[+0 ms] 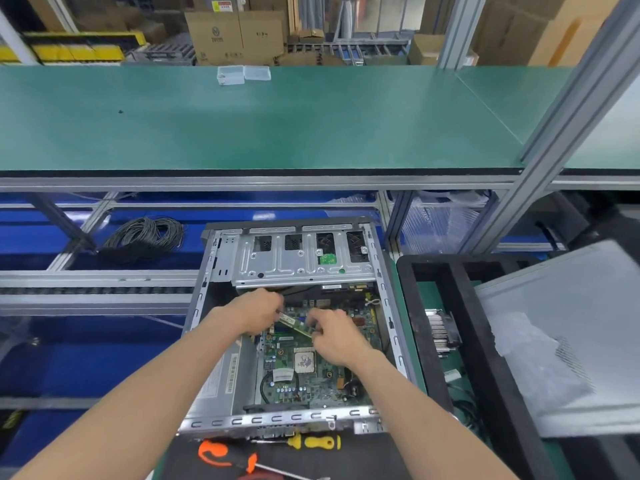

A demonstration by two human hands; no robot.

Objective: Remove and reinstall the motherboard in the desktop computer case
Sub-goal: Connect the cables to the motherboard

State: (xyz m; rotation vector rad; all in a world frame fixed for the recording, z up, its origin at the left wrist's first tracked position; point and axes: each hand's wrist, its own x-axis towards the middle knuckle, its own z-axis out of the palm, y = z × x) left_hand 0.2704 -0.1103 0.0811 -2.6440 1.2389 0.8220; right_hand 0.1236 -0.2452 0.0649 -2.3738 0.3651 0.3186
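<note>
A: What are the hands doing inside the computer case?

B: Both are reaching down into it from the near side. The left hand is pinching the far-left end of a green memory stick, and the right hand is pinching its near-right end. So each grip is curling round that stick, fingers bent, not spread.

A: And the motherboard?

B: It is lying flat in the bottom of the case, toward the right side. The stick is sitting tilted just above its far part. A square silver chip is showing in the middle of the board, near the right hand's wrist.

A: Is the stick sitting in its slot?

B: I cannot tell; the fingers are covering both ends.

A: What else is lying around?

B: A metal drive cage is spanning the far end of the case. On the near side, just outside the case, a yellow screwdriver and an orange-handled screwdriver are lying on a dark mat. To the right, a grey side panel is resting on a black tray, with a finned cooler beside it. Far off, two clear plastic boxes are sitting on the green worktop, and a coil of black cable is lying on the lower shelf to the left.
</note>
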